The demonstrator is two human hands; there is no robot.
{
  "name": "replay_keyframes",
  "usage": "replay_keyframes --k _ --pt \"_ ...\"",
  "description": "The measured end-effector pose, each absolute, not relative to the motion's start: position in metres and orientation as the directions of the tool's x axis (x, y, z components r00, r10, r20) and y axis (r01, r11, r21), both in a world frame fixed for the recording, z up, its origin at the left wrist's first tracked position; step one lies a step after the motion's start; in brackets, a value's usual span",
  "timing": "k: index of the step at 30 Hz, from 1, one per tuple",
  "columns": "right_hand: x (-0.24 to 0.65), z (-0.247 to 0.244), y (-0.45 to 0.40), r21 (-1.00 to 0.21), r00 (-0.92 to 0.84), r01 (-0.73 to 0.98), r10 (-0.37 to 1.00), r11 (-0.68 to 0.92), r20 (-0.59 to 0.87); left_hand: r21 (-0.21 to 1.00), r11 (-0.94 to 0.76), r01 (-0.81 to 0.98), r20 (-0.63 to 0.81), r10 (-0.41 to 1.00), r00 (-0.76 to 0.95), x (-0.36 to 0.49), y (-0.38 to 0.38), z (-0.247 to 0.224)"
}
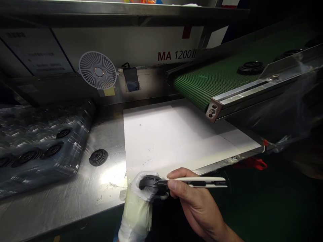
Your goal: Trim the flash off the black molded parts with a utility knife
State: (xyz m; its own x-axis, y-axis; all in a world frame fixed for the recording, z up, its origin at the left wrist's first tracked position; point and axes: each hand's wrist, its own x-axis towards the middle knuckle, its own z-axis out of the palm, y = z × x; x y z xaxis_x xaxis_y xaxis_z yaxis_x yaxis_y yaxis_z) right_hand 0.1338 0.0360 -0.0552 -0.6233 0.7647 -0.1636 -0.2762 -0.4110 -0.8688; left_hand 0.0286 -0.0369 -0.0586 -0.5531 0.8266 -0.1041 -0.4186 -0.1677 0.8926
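My left hand [145, 186], in a white glove with a yellowish wrap round the wrist, is closed on a round black plastic part [151, 182] at the table's front edge. Bare, my right hand [194, 203] grips a white utility knife [205, 182] between thumb and fingers. Its blade points left and meets the black part's right side; whether it cuts in cannot be made out. A similar black ribbed disc [98, 157] lies on the metal table to the left.
A clear plastic tray [68, 158] with several black discs stands at left. White sheet [174, 134] covers the table's middle. At right a green conveyor belt [199, 84] carries black parts [250, 67] above the table. A fan [98, 70] and a phone [131, 79] are at the back.
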Motion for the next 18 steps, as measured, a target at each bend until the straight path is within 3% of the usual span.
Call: replay_keyframes --k 8,12,18 --pt "0.138 -0.055 0.034 -0.869 -0.643 -0.278 0.751 -0.409 -0.147 0.904 -0.137 -0.404 -0.126 0.819 -0.56 0.029 -0.04 -0.064" --pt "0.141 -0.049 0.041 -0.856 -0.742 -0.234 0.654 -0.461 -0.15 0.899 -0.13 -0.418 -0.124 0.84 -0.528 0.027 -0.046 -0.07" --pt "0.141 -0.044 0.056 -0.856 -0.706 -0.243 0.688 -0.457 -0.168 0.892 -0.023 -0.452 -0.154 0.924 -0.351 0.026 -0.048 -0.068"
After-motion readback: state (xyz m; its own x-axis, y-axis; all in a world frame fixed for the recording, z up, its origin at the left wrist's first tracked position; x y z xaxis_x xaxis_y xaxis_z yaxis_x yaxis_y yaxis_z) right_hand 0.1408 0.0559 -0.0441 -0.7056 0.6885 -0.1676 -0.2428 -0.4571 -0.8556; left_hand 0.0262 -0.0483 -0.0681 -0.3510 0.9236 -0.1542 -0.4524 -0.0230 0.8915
